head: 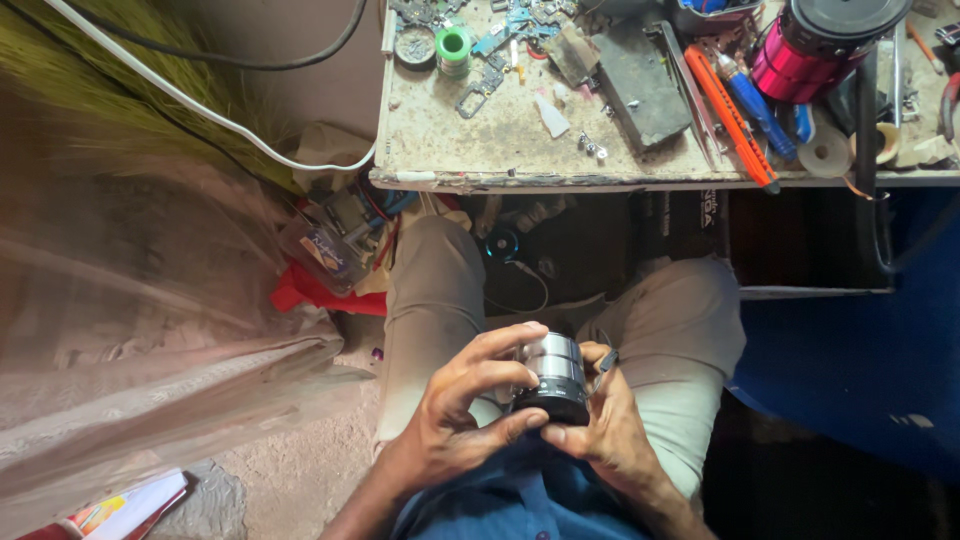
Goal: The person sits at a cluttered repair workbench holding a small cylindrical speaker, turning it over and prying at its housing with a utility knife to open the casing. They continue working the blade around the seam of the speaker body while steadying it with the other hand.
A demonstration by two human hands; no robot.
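Head view | camera lens [553, 375], silver barrel with black base, lower centre of frame over the lap | left hand [455, 415] closed around lens, fingers over barrel, thumb at base | right hand [605, 425] gripping lens from opposite side | bench [480, 150] along upper frame, carrying orange utility knife [735, 120], green tape roll [453, 45], red cylinder [805, 55]

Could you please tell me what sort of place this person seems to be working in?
Probably a small repair workshop. A worn workbench is cluttered with small metal parts, a green solder spool and an orange utility knife, while both hands, left hand and right hand, hold a silver camera lens over the lap.
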